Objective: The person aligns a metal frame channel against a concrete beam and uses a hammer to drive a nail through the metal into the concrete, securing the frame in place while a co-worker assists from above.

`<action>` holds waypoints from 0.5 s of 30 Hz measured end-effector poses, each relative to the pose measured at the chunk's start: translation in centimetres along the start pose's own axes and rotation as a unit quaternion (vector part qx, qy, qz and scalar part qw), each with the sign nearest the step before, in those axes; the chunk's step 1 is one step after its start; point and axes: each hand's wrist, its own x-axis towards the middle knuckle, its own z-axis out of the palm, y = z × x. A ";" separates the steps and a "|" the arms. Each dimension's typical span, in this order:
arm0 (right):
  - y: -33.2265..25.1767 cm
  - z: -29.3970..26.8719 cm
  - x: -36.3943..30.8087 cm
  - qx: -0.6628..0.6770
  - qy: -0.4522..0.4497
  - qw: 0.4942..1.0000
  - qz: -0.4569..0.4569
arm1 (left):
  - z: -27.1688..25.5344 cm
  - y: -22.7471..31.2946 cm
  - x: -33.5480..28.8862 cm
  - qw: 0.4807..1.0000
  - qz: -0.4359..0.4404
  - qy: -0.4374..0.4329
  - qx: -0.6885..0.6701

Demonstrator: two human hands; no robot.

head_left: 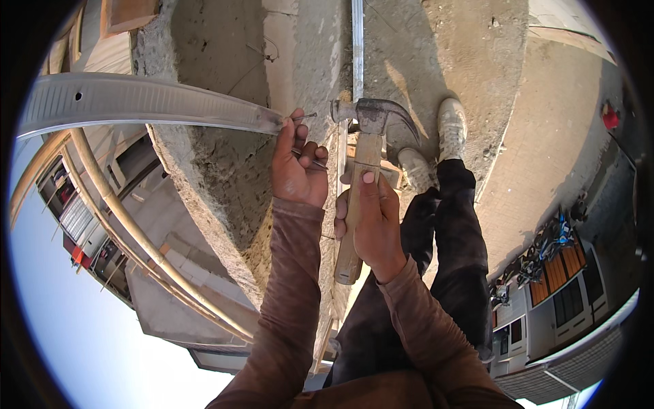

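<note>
My left hand [298, 178] pinches a nail [308, 116] between thumb and forefinger, its shank pointing right. Another nail [315, 162] lies under the curled fingers of the same hand. The end of a ribbed metal channel [184, 102] meets my left fingertips; whether they grip it too I cannot tell. My right hand [376, 221] is wrapped round the wooden handle of a claw hammer [368, 146], thumb along the grip. The hammer head stands upright, its striking face turned left toward the pinched nail and a small gap away from it.
A rough concrete ledge [204, 198] runs below the channel, with bamboo poles [122, 204] beyond its left edge and a drop to rooftops. Another metal strip [357, 48] extends away ahead. My shoes [451, 129] stand on the concrete at right. Parked motorbikes [538, 255] are far below at right.
</note>
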 end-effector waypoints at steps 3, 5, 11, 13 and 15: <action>-0.1 0.4 -0.5 0.082 0.073 0.992 -0.055 | -0.1 0.0 -0.1 1.000 -0.003 0.008 0.001; -0.1 0.8 -0.4 0.119 0.110 0.985 -0.065 | -0.1 0.2 -0.1 1.000 -0.002 0.003 0.008; -0.7 0.5 0.6 -0.009 -0.027 0.999 0.015 | 0.0 0.3 -0.1 1.000 -0.001 0.003 0.003; -1.1 0.3 0.1 0.010 0.011 1.000 0.008 | 0.0 0.2 -0.1 1.000 0.000 -0.003 0.000; -1.3 0.5 -0.5 0.038 0.085 0.993 -0.077 | -0.1 0.2 -0.1 1.000 0.002 0.002 0.001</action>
